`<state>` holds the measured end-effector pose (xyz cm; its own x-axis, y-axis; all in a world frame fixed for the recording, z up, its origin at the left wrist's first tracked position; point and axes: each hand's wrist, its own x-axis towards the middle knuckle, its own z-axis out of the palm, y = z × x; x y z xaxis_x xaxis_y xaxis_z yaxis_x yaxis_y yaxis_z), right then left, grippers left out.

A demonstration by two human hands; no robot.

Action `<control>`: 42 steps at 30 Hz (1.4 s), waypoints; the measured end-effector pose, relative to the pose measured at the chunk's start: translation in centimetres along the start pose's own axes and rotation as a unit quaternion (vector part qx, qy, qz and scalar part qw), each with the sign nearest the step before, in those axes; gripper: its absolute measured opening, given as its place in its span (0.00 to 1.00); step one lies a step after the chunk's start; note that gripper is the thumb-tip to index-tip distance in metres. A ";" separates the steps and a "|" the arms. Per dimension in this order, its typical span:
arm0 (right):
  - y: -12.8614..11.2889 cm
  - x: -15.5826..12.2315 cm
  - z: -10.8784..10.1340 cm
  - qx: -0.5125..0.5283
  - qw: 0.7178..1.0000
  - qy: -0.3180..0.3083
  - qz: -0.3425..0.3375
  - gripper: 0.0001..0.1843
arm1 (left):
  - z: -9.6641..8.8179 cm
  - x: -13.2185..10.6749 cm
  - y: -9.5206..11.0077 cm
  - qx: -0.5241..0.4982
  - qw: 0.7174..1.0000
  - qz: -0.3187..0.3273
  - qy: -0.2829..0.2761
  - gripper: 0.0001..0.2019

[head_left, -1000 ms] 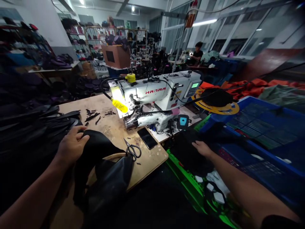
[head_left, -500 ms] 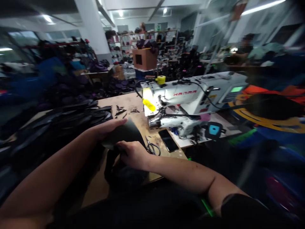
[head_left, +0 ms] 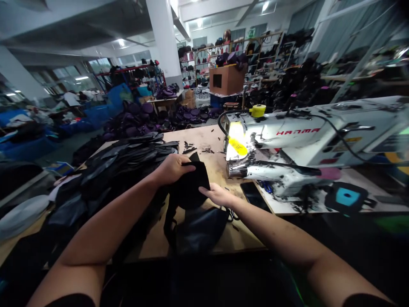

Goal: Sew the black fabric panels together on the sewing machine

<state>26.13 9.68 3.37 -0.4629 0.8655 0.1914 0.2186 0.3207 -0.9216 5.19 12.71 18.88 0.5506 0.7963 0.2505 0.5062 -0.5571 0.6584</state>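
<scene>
Head view: a black piece point(head_left: 191, 185) is held up over the desk point(head_left: 207, 170), beside a sewing machine point(head_left: 287, 136).

A stack of black pieces point(head_left: 128, 166) is piled to the left on the desk, and a black bundle point(head_left: 200, 232) is slumped just below the held piece. The piece is gripped near its upper edge by the left hand point(head_left: 174, 168), which is closed over it. The right hand point(head_left: 217, 195) is open, laid against the lower edge without a clear grip. The piece is judged light, soft and prone to drooping, so it is best taken by its edges.
</scene>
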 end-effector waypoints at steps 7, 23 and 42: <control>-2.8 -5.0 -2.2 -0.171 0.979 0.035 0.104 0.20 | 2.7 1.5 -2.9 -0.106 0.990 -0.089 0.027 0.22; 2.8 -2.4 -4.0 0.087 0.972 0.219 0.000 0.22 | 9.8 3.2 -2.3 -0.100 0.992 -0.081 -0.010 0.13; 1.2 -3.9 -4.5 0.014 0.963 0.267 0.016 0.28 | 11.5 5.4 -0.6 -0.164 0.984 -0.076 0.009 0.13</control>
<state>32.02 8.40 3.06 0.0535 0.9516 0.3025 0.1994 0.2867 -0.9371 15.48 14.69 11.69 0.4713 0.8705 0.1420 0.3392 -0.3275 0.8819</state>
